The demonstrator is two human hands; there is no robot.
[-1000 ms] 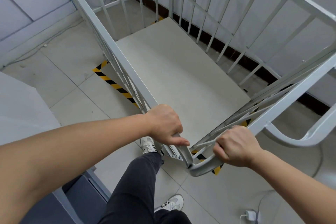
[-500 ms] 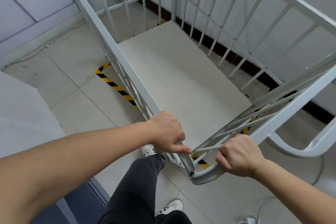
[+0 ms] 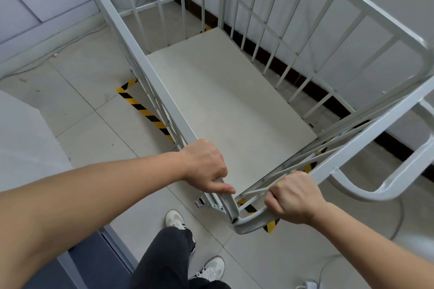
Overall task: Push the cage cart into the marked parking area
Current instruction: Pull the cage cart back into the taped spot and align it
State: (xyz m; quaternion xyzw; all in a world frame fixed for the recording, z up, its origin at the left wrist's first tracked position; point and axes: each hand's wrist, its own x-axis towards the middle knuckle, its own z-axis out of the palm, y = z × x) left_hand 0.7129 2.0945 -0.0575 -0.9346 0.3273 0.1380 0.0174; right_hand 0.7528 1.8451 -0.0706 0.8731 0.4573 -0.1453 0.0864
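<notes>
We see the white cage cart (image 3: 164,101), its smooth pale deck bare inside walls of painted metal bars, standing over the yellow-and-black striped floor tape (image 3: 145,112) on grey tile beside the wall. Our left hand (image 3: 205,166) is wrapped around the near corner rail; our right hand (image 3: 293,197) is fisted on the curved tubular handle (image 3: 251,222).

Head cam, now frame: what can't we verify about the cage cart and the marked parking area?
- Wheels: hidden in the head view under the cage cart deck.
- Hazard tape: only fragments show; the cart covers the rest, so the full outline is unknown.
- Cart's far-right top rail: cut off by the frame edge.
- Left hand and right hand fingertips: curled under the rail.
</notes>
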